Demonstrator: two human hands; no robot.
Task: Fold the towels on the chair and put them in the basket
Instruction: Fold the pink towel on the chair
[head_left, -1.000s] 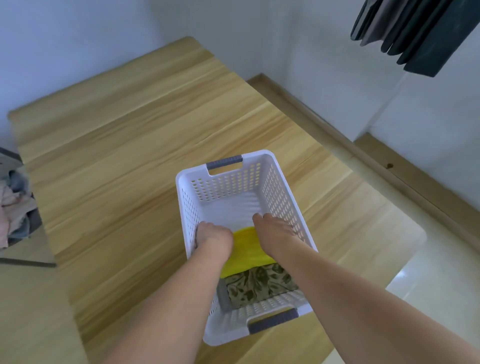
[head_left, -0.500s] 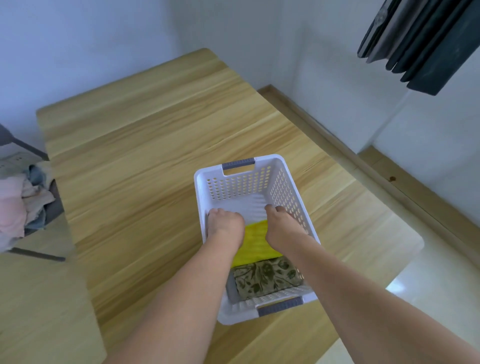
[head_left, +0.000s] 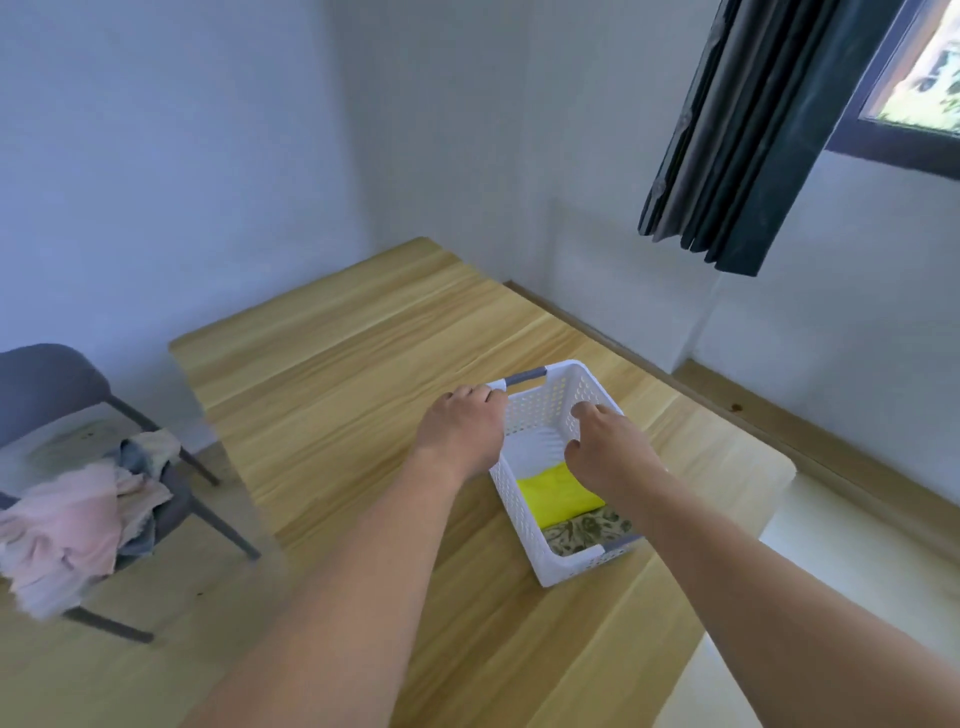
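White perforated plastic basket with grey handles (head_left: 563, 564) sits on the light wood-grain rectangular table (head_left: 337, 395), toward the table's right edge, long axis running away from the camera. Inside the basket: a folded bright yellow towel (head_left: 556, 493) on top of a folded olive leaf-print towel (head_left: 584, 530), both at the near end; the far end of the basket floor is bare white. Left hand (head_left: 462, 434) is over the basket's left rim near the far corner, fingers curled; fingertips look to be at the rim by the grey far handle (head_left: 524, 376), but cannot tell if it actually grips it. Right hand (head_left: 610, 449) is above the basket's right side, fingers loosely curled, grasping nothing, clear of the yellow towel. Left of the basket, off the table's left edge, stands a grey chair with thin dark legs (head_left: 47, 384), with a loose heap of unfolded pink, cream and grey-blue towels (head_left: 78, 530) on its seat, part hanging over the front edge. Behind the basket, plain pale walls meet in a corner. Right of the basket, a wooden skirting board (head_left: 810, 441) along the wall base and pale glossy floor (head_left: 852, 597). Up and right of the basket, a dark pleated curtain (head_left: 753, 140) hangs beside a dark-framed window (head_left: 919, 88).
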